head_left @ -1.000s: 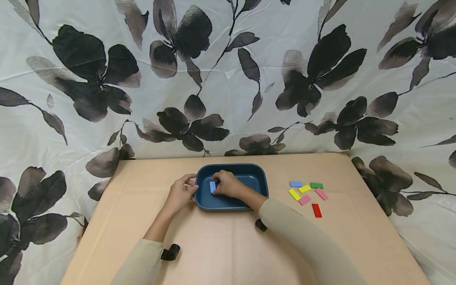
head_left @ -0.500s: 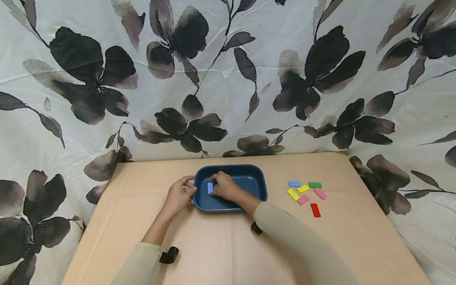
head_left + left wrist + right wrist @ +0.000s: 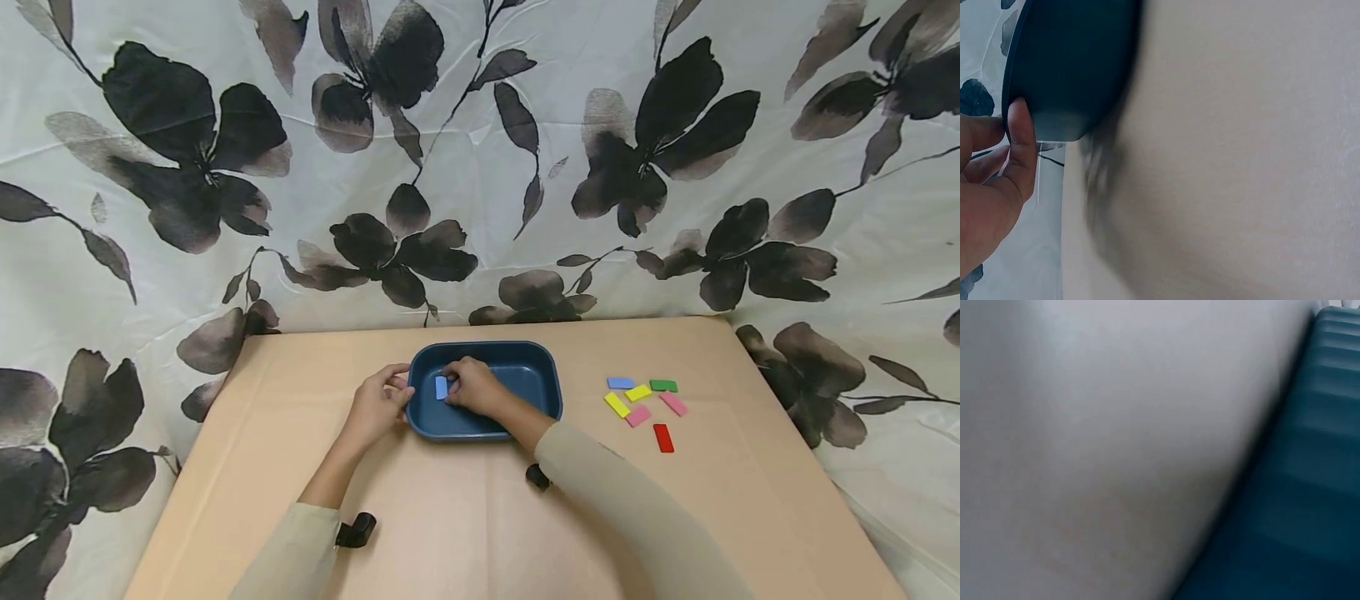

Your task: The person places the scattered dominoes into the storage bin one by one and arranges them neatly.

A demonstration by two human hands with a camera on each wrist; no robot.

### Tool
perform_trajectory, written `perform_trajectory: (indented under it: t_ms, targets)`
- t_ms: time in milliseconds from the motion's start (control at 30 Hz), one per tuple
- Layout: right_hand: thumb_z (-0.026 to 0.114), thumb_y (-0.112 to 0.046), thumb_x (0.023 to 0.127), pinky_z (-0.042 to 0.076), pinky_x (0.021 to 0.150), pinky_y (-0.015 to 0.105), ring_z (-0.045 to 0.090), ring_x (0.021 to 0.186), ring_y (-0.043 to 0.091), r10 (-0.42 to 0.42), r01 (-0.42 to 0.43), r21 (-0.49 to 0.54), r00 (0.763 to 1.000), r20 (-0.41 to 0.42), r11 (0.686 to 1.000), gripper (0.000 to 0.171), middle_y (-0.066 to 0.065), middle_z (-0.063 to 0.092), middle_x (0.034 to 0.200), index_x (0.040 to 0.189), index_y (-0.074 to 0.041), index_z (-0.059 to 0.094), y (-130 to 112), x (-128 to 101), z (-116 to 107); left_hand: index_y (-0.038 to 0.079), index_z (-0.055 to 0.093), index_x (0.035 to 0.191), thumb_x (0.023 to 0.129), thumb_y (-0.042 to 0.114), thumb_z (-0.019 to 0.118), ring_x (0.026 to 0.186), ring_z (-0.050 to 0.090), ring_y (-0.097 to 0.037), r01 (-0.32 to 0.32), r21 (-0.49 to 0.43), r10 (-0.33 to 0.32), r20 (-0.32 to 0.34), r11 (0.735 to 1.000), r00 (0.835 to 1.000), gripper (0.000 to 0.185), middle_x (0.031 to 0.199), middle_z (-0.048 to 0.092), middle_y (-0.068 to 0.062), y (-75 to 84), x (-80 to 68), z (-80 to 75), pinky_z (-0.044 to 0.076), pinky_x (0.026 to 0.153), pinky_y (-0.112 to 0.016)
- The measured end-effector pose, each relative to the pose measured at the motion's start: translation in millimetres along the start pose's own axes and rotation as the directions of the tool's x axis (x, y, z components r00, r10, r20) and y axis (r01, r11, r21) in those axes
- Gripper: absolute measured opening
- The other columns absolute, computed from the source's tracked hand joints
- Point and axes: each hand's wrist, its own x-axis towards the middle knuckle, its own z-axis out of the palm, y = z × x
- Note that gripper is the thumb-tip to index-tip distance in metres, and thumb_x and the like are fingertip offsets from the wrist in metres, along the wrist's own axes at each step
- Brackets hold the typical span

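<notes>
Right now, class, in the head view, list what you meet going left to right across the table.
Left hand → light blue tile in the tray → right hand → yellow tile → pink tile → red tile

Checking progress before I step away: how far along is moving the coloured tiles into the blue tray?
Just begun. The right hand holds a light blue tile inside the blue tray, which the left hand steadies at its rim. Six tiles still lie on the table.
</notes>
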Motion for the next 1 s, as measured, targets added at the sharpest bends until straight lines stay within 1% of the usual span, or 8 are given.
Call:
perform_trajectory:
  t_ms: [133, 233, 467, 733, 1000]
  targets:
    - [0.088, -0.017, 0.083, 0.052, 0.075, 0.020, 0.057, 0.084, 0.009, -0.012, 0.011, -0.045, 1.000, -0.015, 0.999, 0.044, 0.004, 0.065, 0.101, 0.122, -0.006, 0.072, -1, 3, 2, 0.001, 0.058, 0.141, 0.099, 0.000, 0.064, 0.066, 0.063, -0.016, -0.008, 0.005, 0.008, 0.003, 1.000, 1.000, 0.042, 0.105, 0.059, -0.018, -1.3, 0.0, -0.4, 0.065, 0.060, -0.043]
    - [0.089, -0.020, 0.083, 0.050, 0.075, 0.021, 0.055, 0.085, 0.011, -0.024, 0.022, -0.071, 0.999, -0.023, 0.997, 0.044, 0.004, 0.066, 0.100, 0.121, -0.007, 0.073, -2, 6, 4, 0.001, 0.058, 0.141, 0.099, 0.001, 0.064, 0.067, 0.063, -0.015, -0.011, 0.006, 0.011, 0.006, 1.000, 1.000, 0.043, 0.105, 0.060, -0.018, -1.6, -0.6, -0.6, 0.065, 0.060, -0.043]
    - [0.089, -0.022, 0.082, 0.049, 0.074, 0.022, 0.054, 0.085, 0.011, -0.038, 0.036, -0.088, 0.999, -0.021, 0.995, 0.044, 0.002, 0.065, 0.096, 0.122, -0.009, 0.074, -3, 9, 10, 0.001, 0.057, 0.142, 0.100, 0.001, 0.064, 0.067, 0.064, -0.016, -0.006, 0.008, 0.006, 0.003, 1.000, 1.000, 0.042, 0.105, 0.059, -0.018, -2.1, -3.2, -1.8, 0.065, 0.060, -0.040]
    - [0.090, -0.021, 0.082, 0.052, 0.079, 0.027, 0.056, 0.088, 0.014, -0.041, 0.040, -0.078, 0.999, -0.010, 0.996, 0.047, 0.004, 0.067, 0.098, 0.124, -0.008, 0.072, -6, 9, 11, -0.002, 0.056, 0.142, 0.100, 0.000, 0.062, 0.065, 0.063, -0.014, -0.023, -0.002, 0.023, 0.004, 1.000, 1.000, 0.043, 0.105, 0.058, -0.019, -3.9, -5.0, -2.2, 0.064, 0.060, -0.041]
    - [0.090, -0.020, 0.081, 0.052, 0.076, 0.025, 0.057, 0.087, 0.014, -0.057, 0.059, -0.096, 0.998, 0.014, 0.994, 0.050, 0.005, 0.067, 0.099, 0.126, -0.007, 0.070, -6, 4, 4, -0.002, 0.057, 0.141, 0.100, 0.000, 0.063, 0.063, 0.062, -0.013, -0.027, -0.011, 0.027, 0.003, 1.000, 1.000, 0.042, 0.103, 0.059, -0.018, -6.9, -4.0, 1.4, 0.064, 0.059, -0.041]
